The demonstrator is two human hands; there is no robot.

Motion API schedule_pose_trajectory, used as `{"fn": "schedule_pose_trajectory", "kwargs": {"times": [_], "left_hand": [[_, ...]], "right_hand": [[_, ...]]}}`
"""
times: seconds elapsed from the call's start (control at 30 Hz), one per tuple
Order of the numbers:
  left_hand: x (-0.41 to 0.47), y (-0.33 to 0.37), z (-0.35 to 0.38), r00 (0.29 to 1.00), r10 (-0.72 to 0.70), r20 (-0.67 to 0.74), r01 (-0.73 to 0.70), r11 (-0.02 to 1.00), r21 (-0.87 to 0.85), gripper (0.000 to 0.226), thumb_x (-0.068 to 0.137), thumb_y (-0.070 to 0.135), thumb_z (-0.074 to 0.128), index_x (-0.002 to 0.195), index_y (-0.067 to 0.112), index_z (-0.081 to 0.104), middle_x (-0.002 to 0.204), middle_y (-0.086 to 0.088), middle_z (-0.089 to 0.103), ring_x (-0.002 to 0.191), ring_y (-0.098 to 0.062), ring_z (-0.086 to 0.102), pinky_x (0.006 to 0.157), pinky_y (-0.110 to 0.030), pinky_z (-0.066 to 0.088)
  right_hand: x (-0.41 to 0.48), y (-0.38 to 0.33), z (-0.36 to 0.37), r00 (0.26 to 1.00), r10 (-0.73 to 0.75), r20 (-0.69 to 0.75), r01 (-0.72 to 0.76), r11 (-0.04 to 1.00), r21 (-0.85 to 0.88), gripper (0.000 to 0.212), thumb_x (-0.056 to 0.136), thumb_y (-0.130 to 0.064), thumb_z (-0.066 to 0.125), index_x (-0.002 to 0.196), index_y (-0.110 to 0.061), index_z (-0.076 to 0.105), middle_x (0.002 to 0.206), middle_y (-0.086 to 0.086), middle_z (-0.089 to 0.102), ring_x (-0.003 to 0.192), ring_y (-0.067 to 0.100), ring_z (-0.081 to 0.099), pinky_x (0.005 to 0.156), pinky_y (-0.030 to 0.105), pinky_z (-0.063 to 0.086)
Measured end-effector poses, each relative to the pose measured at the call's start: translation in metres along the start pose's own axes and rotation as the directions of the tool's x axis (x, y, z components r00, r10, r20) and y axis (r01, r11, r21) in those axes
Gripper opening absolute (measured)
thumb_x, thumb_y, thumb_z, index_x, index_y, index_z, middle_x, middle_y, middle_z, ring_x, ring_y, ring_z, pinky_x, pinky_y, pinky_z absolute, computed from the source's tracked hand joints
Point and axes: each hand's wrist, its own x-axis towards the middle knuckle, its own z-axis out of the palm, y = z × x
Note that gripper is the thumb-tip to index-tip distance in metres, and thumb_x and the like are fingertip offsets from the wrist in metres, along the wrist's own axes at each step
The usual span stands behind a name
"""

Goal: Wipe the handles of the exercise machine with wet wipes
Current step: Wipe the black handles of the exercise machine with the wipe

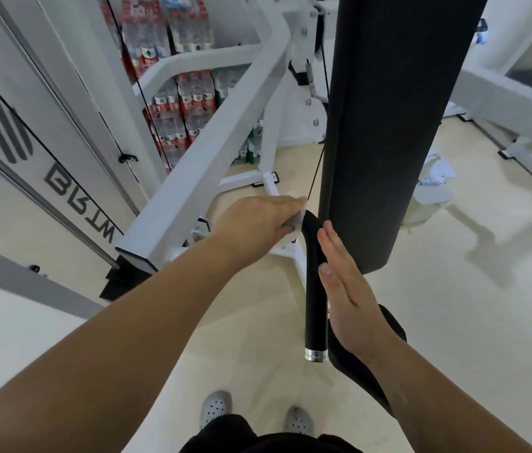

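Observation:
A black curved handle (315, 289) with a silver end cap hangs in the middle of the view, pointing down toward me. My left hand (254, 220) is closed on a white wet wipe (297, 219) pressed against the handle's upper bend. My right hand (346, 282) lies flat, fingers straight and together, against the handle's right side, holding nothing. A tall black pad (388, 125) of the machine stands just behind the handle.
The white machine frame (212, 142) slants across the left, with thin black cables. Packs of bottled water (189, 96) are stacked behind it. A black seat (372, 364) sits under my right forearm. A white bag (431, 194) rests on the beige floor at right.

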Motion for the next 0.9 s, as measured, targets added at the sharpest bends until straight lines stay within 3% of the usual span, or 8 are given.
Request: {"fn": "schedule_pose_trajectory", "kwargs": {"times": [0.17, 0.3, 0.43, 0.5, 0.57, 0.7, 0.8, 0.9], "left_hand": [[-0.039, -0.019, -0.005, 0.992, -0.107, -0.062, 0.103, 0.993, -0.059, 0.054, 0.095, 0.028, 0.065, 0.146, 0.018, 0.05, 0.129, -0.007, 0.069, 0.109, -0.03, 0.067, 0.089, -0.042, 0.054], [-0.059, -0.034, -0.007, 0.993, -0.084, -0.08, 0.076, 0.993, -0.093, 0.054, 0.092, 0.023, 0.07, 0.144, 0.019, 0.054, 0.118, -0.006, 0.074, 0.098, -0.029, 0.07, 0.084, -0.039, 0.057], [-0.03, -0.023, 0.0, 0.996, -0.068, -0.061, 0.056, 0.981, -0.186, 0.053, 0.093, 0.024, 0.069, 0.144, 0.024, 0.053, 0.127, 0.0, 0.07, 0.112, -0.021, 0.066, 0.093, -0.025, 0.046], [-0.006, -0.014, 0.001, 1.0, 0.006, -0.005, -0.007, 0.98, -0.199, 0.047, 0.094, 0.026, 0.066, 0.14, 0.026, 0.057, 0.124, 0.004, 0.071, 0.114, -0.017, 0.065, 0.096, -0.024, 0.046], [0.013, -0.009, -0.003, 0.99, 0.115, 0.083, -0.1, 0.981, -0.168, 0.038, 0.094, 0.025, 0.066, 0.132, 0.025, 0.065, 0.107, 0.007, 0.074, 0.102, -0.016, 0.067, 0.092, -0.029, 0.05], [0.034, -0.004, -0.017, 0.949, 0.203, 0.24, -0.178, 0.977, -0.119, 0.041, 0.089, 0.029, 0.073, 0.129, 0.03, 0.066, 0.088, 0.017, 0.065, 0.085, -0.005, 0.06, 0.087, -0.03, 0.051], [0.043, 0.0, -0.018, 0.916, 0.25, 0.314, -0.241, 0.968, -0.067, 0.05, 0.084, 0.037, 0.077, 0.131, 0.031, 0.065, 0.094, 0.013, 0.068, 0.087, -0.004, 0.057, 0.085, -0.025, 0.046], [0.043, 0.0, -0.02, 0.909, 0.277, 0.313, -0.277, 0.96, -0.046, 0.055, 0.083, 0.044, 0.076, 0.134, 0.029, 0.063, 0.107, 0.011, 0.074, 0.097, -0.008, 0.064, 0.09, -0.028, 0.048]], "right_hand": [[-0.007, 0.001, -0.004, 1.0, 0.025, 0.017, -0.025, 1.0, 0.003, 0.056, 0.102, -0.034, 0.03, 0.156, -0.023, 0.025, 0.161, -0.026, 0.017, 0.147, -0.013, 0.012, 0.119, 0.011, 0.011], [-0.013, 0.006, -0.006, 0.996, 0.051, 0.067, -0.052, 0.999, 0.005, 0.056, 0.102, -0.038, 0.029, 0.157, -0.028, 0.019, 0.162, -0.029, 0.012, 0.147, -0.014, 0.009, 0.116, 0.006, 0.009], [-0.012, 0.007, -0.008, 0.994, 0.072, 0.084, -0.074, 0.997, 0.019, 0.055, 0.102, -0.038, 0.028, 0.156, -0.029, 0.021, 0.161, -0.031, 0.013, 0.146, -0.014, 0.01, 0.115, 0.005, 0.01], [-0.011, 0.006, -0.011, 0.991, 0.093, 0.095, -0.097, 0.994, 0.044, 0.055, 0.102, -0.04, 0.028, 0.156, -0.029, 0.023, 0.16, -0.032, 0.015, 0.146, -0.014, 0.011, 0.119, 0.011, 0.012], [-0.011, 0.005, -0.015, 0.989, 0.106, 0.103, -0.113, 0.992, 0.06, 0.056, 0.102, -0.046, 0.026, 0.156, -0.03, 0.024, 0.161, -0.031, 0.017, 0.146, -0.013, 0.012, 0.122, 0.019, 0.014], [-0.011, 0.004, -0.016, 0.99, 0.112, 0.09, -0.119, 0.989, 0.084, 0.059, 0.101, -0.051, 0.018, 0.155, -0.03, 0.027, 0.161, -0.027, 0.02, 0.147, -0.012, 0.014, 0.123, 0.023, 0.012], [-0.013, 0.006, -0.014, 0.989, 0.117, 0.087, -0.127, 0.985, 0.116, 0.062, 0.099, -0.057, 0.017, 0.156, -0.032, 0.026, 0.161, -0.028, 0.021, 0.147, -0.01, 0.014, 0.126, 0.034, 0.013], [-0.017, 0.007, -0.018, 0.988, 0.114, 0.102, -0.126, 0.985, 0.114, 0.065, 0.097, -0.06, 0.016, 0.156, -0.033, 0.025, 0.161, -0.029, 0.02, 0.147, -0.011, 0.013, 0.126, 0.035, 0.013]]}}
